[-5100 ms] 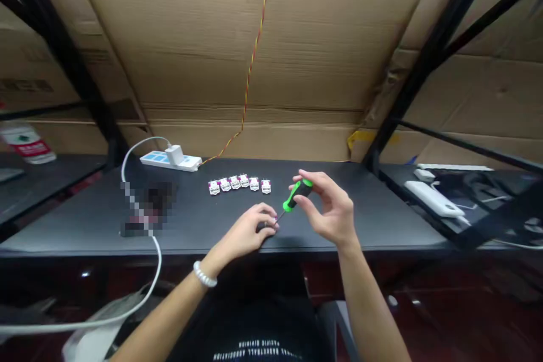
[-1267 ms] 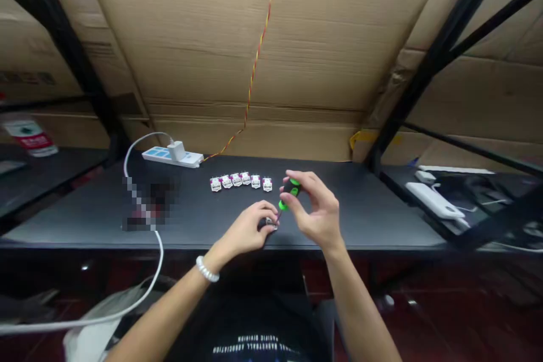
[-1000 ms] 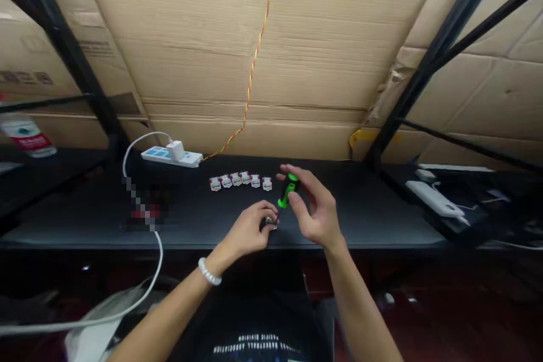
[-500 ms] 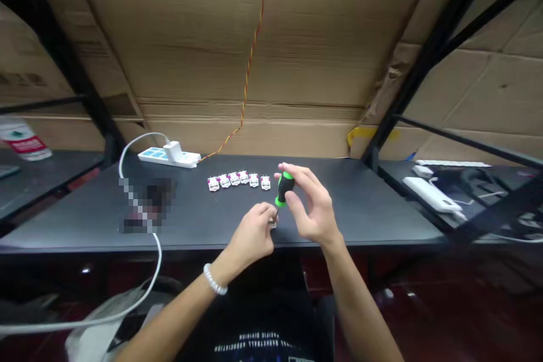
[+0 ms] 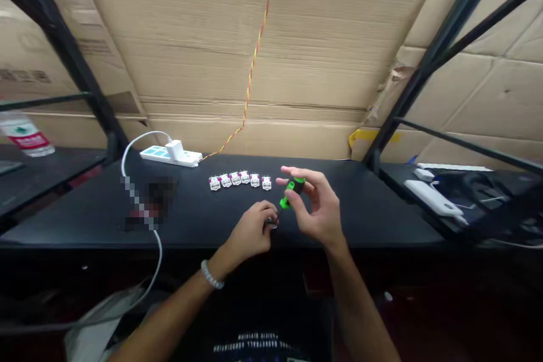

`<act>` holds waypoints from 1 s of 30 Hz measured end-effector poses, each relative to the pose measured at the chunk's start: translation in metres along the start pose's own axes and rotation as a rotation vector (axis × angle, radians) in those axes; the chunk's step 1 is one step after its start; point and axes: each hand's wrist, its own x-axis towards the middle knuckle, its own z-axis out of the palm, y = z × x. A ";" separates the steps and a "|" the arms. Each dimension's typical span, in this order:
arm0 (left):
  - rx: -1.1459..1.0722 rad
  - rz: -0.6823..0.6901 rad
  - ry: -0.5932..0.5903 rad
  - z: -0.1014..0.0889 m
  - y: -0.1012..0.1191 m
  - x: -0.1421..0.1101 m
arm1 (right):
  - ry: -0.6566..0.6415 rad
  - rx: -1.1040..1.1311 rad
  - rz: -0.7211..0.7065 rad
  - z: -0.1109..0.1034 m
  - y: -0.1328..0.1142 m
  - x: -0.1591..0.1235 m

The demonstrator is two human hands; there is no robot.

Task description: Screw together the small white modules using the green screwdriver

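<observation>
My right hand [image 5: 316, 201] grips a green and black screwdriver [image 5: 292, 191] between thumb and fingers, its handle tilted to the right and its shaft pointing down to the left. Close by, my left hand [image 5: 253, 228] is closed on a small white part [image 5: 272, 224], mostly hidden by the fingers, near the table's front edge. The screwdriver's tip reaches that part; whether it sits in a screw I cannot tell. Beyond my hands, several small white and purple pieces [image 5: 235, 179] lie in a row on the black table [image 5: 203, 215].
A white power strip [image 5: 169, 154] with a plugged-in charger lies at the back left, its white cable [image 5: 124, 164] hanging over the front edge. Black metal posts [image 5: 382, 130] flank the table. A bottle [image 5: 27, 136] stands far left, and a white device [image 5: 432, 197] lies right.
The screwdriver has tipped over, its handle top leaning further right. My right hand has shifted slightly right and curled its fingers around it. My left hand stays nearly in place.
</observation>
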 end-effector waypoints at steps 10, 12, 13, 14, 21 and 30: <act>-0.023 -0.019 -0.016 -0.002 -0.001 0.000 | -0.068 -0.005 -0.056 0.000 0.008 0.000; -0.018 -0.018 -0.010 -0.002 -0.001 0.000 | -0.072 0.021 -0.036 0.000 0.006 0.000; -0.017 -0.017 -0.004 -0.002 -0.002 0.000 | -0.038 -0.021 -0.050 0.000 0.005 0.001; -0.018 -0.014 0.000 -0.002 -0.002 0.000 | 0.012 -0.085 -0.078 0.000 0.004 0.002; -0.009 -0.010 0.020 0.000 -0.004 0.000 | -0.005 -0.173 -0.154 0.005 0.000 0.005; -0.026 -0.012 0.012 0.000 -0.004 -0.001 | 0.171 -0.329 -0.163 0.013 -0.001 0.003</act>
